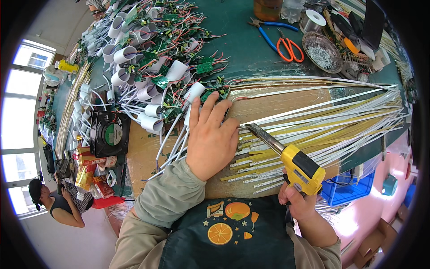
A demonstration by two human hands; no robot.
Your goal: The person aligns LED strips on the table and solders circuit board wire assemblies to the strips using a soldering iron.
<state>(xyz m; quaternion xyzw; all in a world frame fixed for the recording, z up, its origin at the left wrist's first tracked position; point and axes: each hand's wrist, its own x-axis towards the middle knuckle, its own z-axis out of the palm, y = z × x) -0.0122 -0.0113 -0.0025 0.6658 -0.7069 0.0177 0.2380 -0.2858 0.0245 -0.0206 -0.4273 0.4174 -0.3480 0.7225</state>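
Note:
My right hand (298,201) grips a yellow and black soldering gun (302,168). Its metal tip reaches left to the near ends of the LED strips (277,130), close to my left fingertips. My left hand (212,134) bends over the edge of a pile of wired parts, thumb and forefinger drawn together; whatever is between them is hidden. By its fingers lie a white plastic cup-shaped housing (194,92) and a green circuit board (205,67) with thin red wires. The white and yellow strips fan out to the right over a brown board (268,101).
Left of my hand stands a black fan (109,133). At the back lie blue-handled pliers (267,38), orange-handled scissors (290,49), a metal dish of small pieces (321,53) and a solder spool (313,21). A blue crate (349,188) is at right; another person (67,204) sits far left.

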